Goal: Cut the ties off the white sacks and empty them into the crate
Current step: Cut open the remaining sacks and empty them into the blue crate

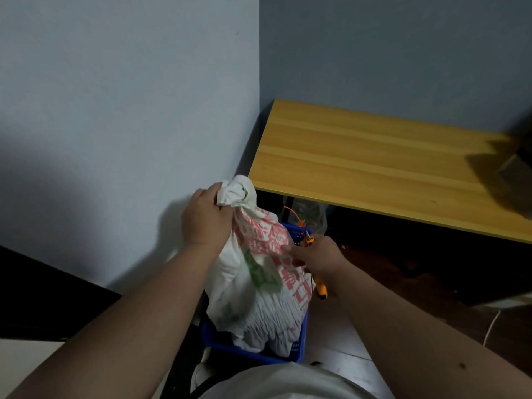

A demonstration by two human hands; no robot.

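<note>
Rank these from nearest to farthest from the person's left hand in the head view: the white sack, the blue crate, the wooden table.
1. White sack: its bunched neck is gripped by the left hand.
2. Blue crate: below, under the sack.
3. Wooden table: off to the right, by the wall.

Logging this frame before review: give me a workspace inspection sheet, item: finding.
Surface: wooden table, bare where visible; a dark object sits at its right edge, unclear what.
Job's things: white sack with red and green print stands in the blue crate, its top bunched.
Clutter: orange-handled tool beside the crate; clear bag under the table.
Hands: left hand grips the sack's bunched top; right hand holds a small orange tool against the sack, fingers curled.
Cables: thin orange tie loop behind the crate; pale cord on the floor at right.
Surroundings: blue-grey corner walls, dim floor.
</note>
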